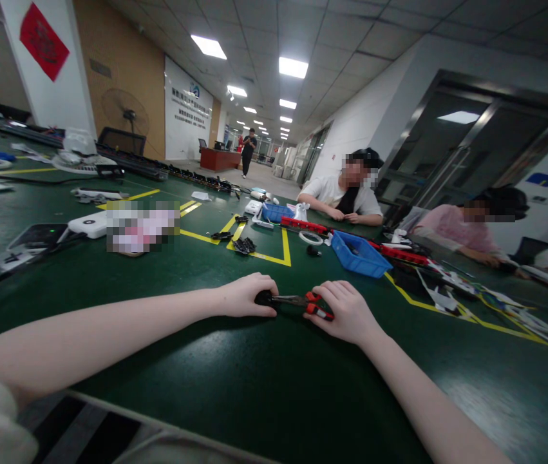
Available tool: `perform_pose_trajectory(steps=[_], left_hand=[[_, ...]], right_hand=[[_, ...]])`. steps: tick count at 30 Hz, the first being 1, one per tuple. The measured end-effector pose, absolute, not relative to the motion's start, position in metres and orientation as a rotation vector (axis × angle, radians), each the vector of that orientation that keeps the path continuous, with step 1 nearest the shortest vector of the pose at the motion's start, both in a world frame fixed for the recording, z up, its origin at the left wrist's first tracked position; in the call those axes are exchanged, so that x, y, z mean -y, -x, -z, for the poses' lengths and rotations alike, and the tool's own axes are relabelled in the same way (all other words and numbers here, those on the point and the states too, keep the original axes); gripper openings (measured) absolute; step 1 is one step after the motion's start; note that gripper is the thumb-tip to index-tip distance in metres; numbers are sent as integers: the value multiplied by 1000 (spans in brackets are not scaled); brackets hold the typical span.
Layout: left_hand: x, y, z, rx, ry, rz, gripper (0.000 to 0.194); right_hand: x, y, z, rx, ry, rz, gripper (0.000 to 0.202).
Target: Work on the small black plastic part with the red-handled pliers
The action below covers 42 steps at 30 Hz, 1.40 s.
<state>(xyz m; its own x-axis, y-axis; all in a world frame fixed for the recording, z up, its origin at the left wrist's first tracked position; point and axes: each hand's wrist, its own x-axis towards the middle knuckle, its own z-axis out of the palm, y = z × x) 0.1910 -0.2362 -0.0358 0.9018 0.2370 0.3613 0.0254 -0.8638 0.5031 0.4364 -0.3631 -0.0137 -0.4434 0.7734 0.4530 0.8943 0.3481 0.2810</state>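
Observation:
My right hand [346,310] is closed around the red and black handles of a pair of needle-nose pliers [313,307]. The jaws point left, towards my left hand [250,295], whose fingers grip a small black part [263,298]. The plier tips meet this part; whether they clamp it or only touch it I cannot tell. The part's exact kind is too small and too covered to make out. Both hands are low over the green tabletop [225,374]. Beyond them lie small black pieces [243,245] beside yellow tape.
A blue bin [359,252] stands ahead right, near a white tape roll [311,238] and a small black piece [313,251]. Red strips [302,224] run behind it. A white device [91,224] with a cable lies left. Two people sit across the table.

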Motion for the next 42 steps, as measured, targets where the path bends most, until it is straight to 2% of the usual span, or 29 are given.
perform_pose_trajectory(steps=[18, 26, 42], left_hand=[[238, -191, 35, -210, -2628, -593, 18], [238, -190, 35, -198, -2651, -588, 26], [239, -191, 37, -227, -2562, -631, 23]], right_hand=[[366, -450, 4, 2313, 1460, 852, 38], [365, -449, 10, 2361, 1434, 838, 40], [366, -447, 9, 2337, 1417, 826, 35]])
